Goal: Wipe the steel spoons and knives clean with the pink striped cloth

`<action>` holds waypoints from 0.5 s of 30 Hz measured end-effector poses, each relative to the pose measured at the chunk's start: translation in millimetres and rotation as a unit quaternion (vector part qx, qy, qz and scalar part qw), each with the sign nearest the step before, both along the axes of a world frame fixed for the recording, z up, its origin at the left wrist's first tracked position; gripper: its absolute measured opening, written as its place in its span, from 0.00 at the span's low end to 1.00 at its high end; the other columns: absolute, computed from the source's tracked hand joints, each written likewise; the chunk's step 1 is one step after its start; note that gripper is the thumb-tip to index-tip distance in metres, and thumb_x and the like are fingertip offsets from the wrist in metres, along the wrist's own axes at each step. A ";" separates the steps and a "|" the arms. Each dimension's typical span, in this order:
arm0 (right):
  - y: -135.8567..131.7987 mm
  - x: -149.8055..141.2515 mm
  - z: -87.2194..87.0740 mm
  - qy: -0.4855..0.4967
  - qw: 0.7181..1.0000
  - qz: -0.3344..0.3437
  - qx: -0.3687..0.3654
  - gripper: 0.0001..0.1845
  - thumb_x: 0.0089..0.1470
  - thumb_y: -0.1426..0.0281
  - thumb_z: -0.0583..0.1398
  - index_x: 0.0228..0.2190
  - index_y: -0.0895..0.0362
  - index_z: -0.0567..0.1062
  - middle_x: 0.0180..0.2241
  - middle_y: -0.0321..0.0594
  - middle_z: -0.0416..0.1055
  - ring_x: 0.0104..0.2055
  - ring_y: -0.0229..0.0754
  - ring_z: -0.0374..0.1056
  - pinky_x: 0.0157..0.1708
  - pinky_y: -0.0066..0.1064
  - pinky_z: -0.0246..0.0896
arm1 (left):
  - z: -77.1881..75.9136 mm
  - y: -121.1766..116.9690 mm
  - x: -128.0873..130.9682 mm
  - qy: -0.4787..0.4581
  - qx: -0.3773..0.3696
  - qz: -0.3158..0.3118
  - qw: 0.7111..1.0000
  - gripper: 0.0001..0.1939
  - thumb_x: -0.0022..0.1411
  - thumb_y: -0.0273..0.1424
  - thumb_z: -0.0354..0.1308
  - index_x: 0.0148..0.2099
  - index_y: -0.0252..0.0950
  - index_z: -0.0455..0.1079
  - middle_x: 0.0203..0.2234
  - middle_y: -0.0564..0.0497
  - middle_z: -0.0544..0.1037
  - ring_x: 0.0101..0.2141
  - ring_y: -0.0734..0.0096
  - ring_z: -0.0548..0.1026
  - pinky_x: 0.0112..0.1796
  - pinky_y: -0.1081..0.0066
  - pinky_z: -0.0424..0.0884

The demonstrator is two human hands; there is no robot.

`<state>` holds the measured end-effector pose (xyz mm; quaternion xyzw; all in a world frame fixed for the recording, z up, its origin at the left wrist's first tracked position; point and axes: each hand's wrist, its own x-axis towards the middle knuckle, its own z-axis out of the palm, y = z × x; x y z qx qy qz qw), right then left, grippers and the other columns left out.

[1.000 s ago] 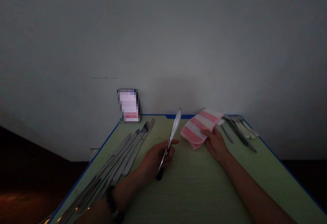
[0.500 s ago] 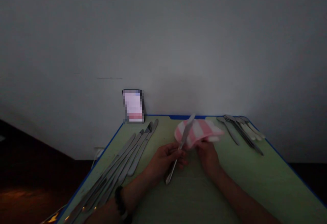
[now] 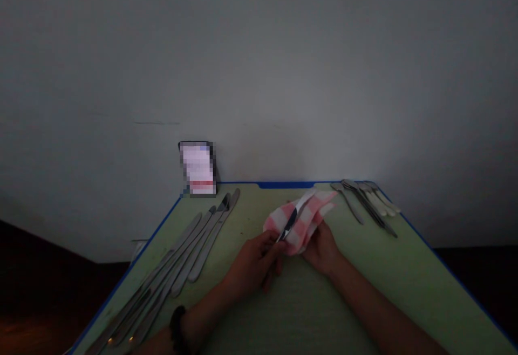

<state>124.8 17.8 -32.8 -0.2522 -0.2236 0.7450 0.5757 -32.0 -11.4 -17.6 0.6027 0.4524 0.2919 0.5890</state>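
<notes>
My left hand (image 3: 254,263) is closed round the handle of a table knife (image 3: 292,217), whose blade points up and away. My right hand (image 3: 321,247) grips a pink and white striped cloth (image 3: 301,223) and holds it against the blade from underneath. Both hands meet over the middle of the green table (image 3: 404,279). A dark band sits on my left wrist.
Several table knives (image 3: 190,252) lie in a row along the table's left edge. A smaller group of cutlery (image 3: 366,204) lies at the far right corner. A small card (image 3: 197,168) leans on the wall behind the table. The table has a blue rim.
My right hand lifted the cloth from the table and brought it left to the knife. The knife blade tilted from upright towards the cloth, and the two hands have come together.
</notes>
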 end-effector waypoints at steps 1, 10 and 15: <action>-0.2 0.0 1.6 0.008 1.000 0.013 0.009 0.18 0.46 0.55 0.56 0.32 0.56 0.74 0.31 0.38 0.74 0.36 0.44 0.69 0.37 0.36 0.65 | 0.3 0.0 0.0 0.000 0.002 -0.001 1.000 0.14 0.60 0.42 0.49 0.39 0.36 0.62 0.18 0.58 0.71 0.09 0.83 0.63 0.10 0.83 0.54; 16.3 20.4 13.2 0.074 0.993 -0.050 0.075 0.18 0.51 0.58 0.51 0.38 0.53 0.72 0.37 0.39 0.74 0.45 0.46 0.66 0.45 0.44 0.60 | 7.3 -1.7 -1.1 0.018 -0.023 -0.010 1.000 0.16 0.61 0.46 0.44 0.34 0.38 0.57 0.11 0.61 0.66 0.08 0.78 0.62 0.08 0.81 0.54; 18.8 25.5 12.5 0.021 0.991 -0.099 0.087 0.21 0.49 0.54 0.52 0.41 0.50 0.71 0.39 0.38 0.73 0.43 0.45 0.67 0.44 0.43 0.61 | 6.2 -4.8 -2.7 0.034 0.013 -0.005 0.999 0.17 0.62 0.46 0.42 0.33 0.38 0.57 0.09 0.62 0.63 0.07 0.80 0.57 0.10 0.82 0.52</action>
